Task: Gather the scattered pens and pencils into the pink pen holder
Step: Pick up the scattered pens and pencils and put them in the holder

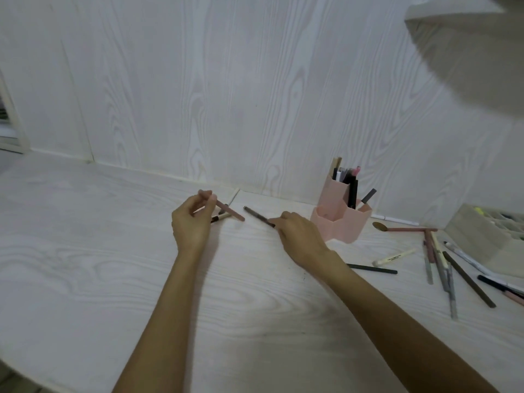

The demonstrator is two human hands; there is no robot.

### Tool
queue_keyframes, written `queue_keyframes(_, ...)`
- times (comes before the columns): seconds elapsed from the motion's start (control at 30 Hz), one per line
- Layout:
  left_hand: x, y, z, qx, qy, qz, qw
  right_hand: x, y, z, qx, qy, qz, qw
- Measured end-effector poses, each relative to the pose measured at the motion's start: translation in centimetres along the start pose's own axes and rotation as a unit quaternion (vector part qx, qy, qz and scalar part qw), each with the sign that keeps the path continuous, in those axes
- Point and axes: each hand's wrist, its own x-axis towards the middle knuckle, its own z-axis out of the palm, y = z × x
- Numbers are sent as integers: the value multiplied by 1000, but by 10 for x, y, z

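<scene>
A pink pencil [231, 213] is pinched by the left hand [190, 219], a dark pencil [258, 217] by the right hand [297, 236]. Several pens are already stood in the pink pen holder [338, 219], centre right; many scattered pens [442, 262] are left at right.

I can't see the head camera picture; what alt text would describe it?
A person's left hand pinches a pink pencil while the right hand grips a dark pen above a pale wooden table. A pink pen holder stands to the right, with more pens scattered beyond it.
</scene>
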Motion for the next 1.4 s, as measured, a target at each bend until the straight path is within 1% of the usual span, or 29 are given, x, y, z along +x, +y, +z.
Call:
queue_keyframes(0.1,-5,7,8,-69,12,-11,997,-41,-5,-1,36,27,-20,999)
queue_keyframes(0.17,-11,14,16,-108,19,14,994,-68,-2,-3,47,38,-5,998)
queue_keyframes(0.27,-24,26,36,-127,24,57,990,-96,16,-12,59,41,2,997)
queue_keyframes(0.33,-28,31,47,-120,5,77,990,-102,24,-18,105,25,6,994)
queue_keyframes(0.43,-31,41,77,-77,-49,119,989,-112,38,-20,209,10,52,976)
queue_keyframes(0.5,-32,46,101,-42,-83,148,985,-115,45,-18,242,7,74,967)
queue_keyframes(0.6,-33,50,135,30,-118,183,975,-115,50,-16,263,13,106,959)
queue_keyframes(0.7,-35,45,159,111,-145,201,963,-116,52,-16,278,24,141,950)
queue_keyframes(0.8,-36,31,174,202,-189,199,940,-116,52,-17,261,32,150,953)
queue_keyframes(0.9,-35,16,180,287,-216,182,915,-116,49,-17,251,42,143,956)
queue_keyframes(1.0,-30,5,183,300,-256,154,906,-117,49,-19,254,41,137,957)
queue_keyframes(1.1,-31,-4,178,264,-289,118,912,-118,49,-21,259,39,134,956)
queue_keyframes(1.17,-31,-6,172,246,-306,112,913,-118,50,-21,260,40,135,955)
queue_keyframes(1.2,-29,-4,167,243,-302,112,915,-118,50,-21,258,42,139,955)
queue_keyframes(1.27,-22,0,151,242,-267,107,927,-119,52,-21,253,46,153,954)
queue_keyframes(1.33,-16,-1,121,264,-200,101,938,-118,53,-20,247,49,162,954)
queue_keyframes(1.4,-17,-6,85,323,-118,91,935,-118,53,-19,242,52,163,955)
